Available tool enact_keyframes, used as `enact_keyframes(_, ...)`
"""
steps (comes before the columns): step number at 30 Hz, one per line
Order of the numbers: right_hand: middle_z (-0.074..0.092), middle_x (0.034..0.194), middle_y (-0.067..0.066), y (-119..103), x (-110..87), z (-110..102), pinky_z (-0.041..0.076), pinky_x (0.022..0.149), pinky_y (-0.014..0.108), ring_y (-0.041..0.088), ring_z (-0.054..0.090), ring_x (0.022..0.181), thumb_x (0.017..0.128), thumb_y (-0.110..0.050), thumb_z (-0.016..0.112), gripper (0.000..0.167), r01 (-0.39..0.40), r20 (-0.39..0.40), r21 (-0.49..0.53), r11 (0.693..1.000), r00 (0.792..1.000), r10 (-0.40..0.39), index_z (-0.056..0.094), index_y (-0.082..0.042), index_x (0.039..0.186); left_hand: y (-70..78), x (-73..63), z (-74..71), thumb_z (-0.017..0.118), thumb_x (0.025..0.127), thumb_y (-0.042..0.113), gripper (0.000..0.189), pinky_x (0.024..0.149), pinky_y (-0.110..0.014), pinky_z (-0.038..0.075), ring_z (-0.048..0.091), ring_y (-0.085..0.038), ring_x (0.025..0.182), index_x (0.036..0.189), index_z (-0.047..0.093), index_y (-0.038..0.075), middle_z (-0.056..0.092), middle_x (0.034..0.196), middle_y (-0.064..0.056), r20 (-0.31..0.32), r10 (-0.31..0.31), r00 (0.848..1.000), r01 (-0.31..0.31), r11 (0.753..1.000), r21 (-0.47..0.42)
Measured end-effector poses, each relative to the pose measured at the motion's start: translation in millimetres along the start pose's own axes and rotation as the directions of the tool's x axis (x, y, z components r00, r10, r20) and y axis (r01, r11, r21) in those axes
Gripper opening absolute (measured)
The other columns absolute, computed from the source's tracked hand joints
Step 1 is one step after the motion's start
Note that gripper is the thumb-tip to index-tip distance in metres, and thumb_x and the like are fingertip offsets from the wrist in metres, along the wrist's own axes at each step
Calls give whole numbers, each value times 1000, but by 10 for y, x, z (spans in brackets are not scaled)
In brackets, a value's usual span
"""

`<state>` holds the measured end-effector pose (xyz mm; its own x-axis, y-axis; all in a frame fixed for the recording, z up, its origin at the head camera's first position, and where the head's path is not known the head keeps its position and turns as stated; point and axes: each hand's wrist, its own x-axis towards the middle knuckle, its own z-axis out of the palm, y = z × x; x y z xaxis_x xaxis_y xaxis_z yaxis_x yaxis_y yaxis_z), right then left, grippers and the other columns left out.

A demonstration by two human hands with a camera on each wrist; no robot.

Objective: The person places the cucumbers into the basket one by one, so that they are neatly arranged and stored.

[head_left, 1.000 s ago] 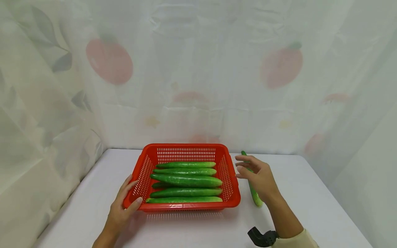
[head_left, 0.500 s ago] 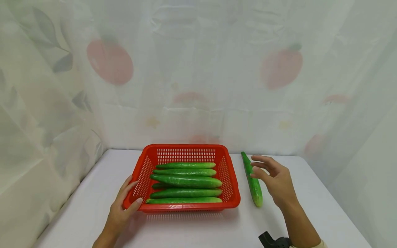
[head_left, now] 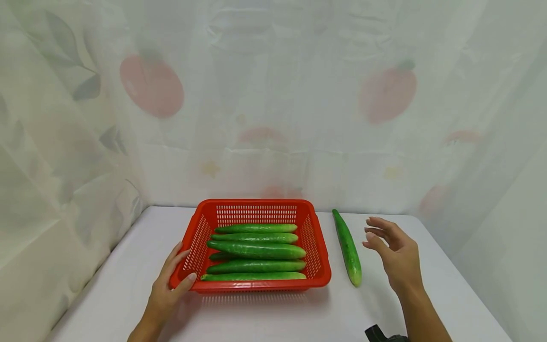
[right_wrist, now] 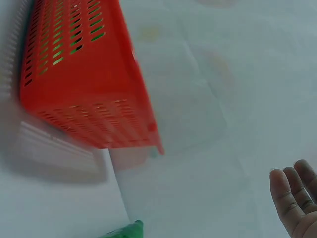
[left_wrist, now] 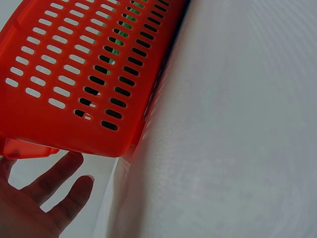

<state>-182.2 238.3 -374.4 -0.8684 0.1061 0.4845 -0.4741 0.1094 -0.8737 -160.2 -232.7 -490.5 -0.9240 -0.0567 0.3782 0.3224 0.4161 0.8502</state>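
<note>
A red plastic basket (head_left: 252, 285) with slotted walls holds several long green cucumbers (head_left: 256, 249), lying crosswise. At the basket's left front corner rests my left hand (head_left: 164, 285), thumb and a finger over the rim. In the left wrist view, other fingers (left_wrist: 69, 201) lie spread loosely outside the wall. To the right of the basket a single cucumber (head_left: 348, 249) lies lengthwise on the table. My right hand (head_left: 397, 256) hovers to the right of this cucumber, fingers loosely bent, holding nothing. Part of that cucumber (right_wrist: 128, 231) shows at the bottom of the right wrist view.
A white table (head_left: 256, 318) carries everything. Behind it hangs a pale curtain (head_left: 273, 118) printed with faded fruit, and patterned sheeting (head_left: 64, 190) closes the left side. The black strap piece (head_left: 378, 333) on my right wrist shows at the bottom edge.
My right hand has moved to the right, away from the basket and past the single cucumber, which is now fully uncovered. My left hand, the basket and the cucumbers have stayed put.
</note>
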Motion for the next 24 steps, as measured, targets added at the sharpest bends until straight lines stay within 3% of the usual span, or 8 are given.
enact_keyframes(7,58,119,11,201,-74,-78,53,76,29,22,58,107,94,-1,61,33,-41,-53,-95,995,998,36,56,5,126,5,-4,-7,63,92,7,54,88,-11,39,31,-4,130,143,44,13,20,157,3,3,18,1000,-18,1000,-11)
enact_keyframes(15,60,118,7,498,-164,-89,51,79,24,16,59,103,92,-2,64,34,-158,-153,-83,984,978,144,59,2,125,3,-6,-6,63,93,7,53,88,-12,39,31,-4,130,143,45,11,20,157,2,2,14,1000,-14,1000,-20)
enact_keyframes(24,58,123,2,725,-252,-92,43,87,14,18,53,112,93,-12,67,39,-203,-158,-162,966,971,178,57,-2,129,-1,-6,-10,62,93,8,54,88,-12,39,29,-4,131,143,44,12,20,157,3,5,10,1000,-10,1000,-20)
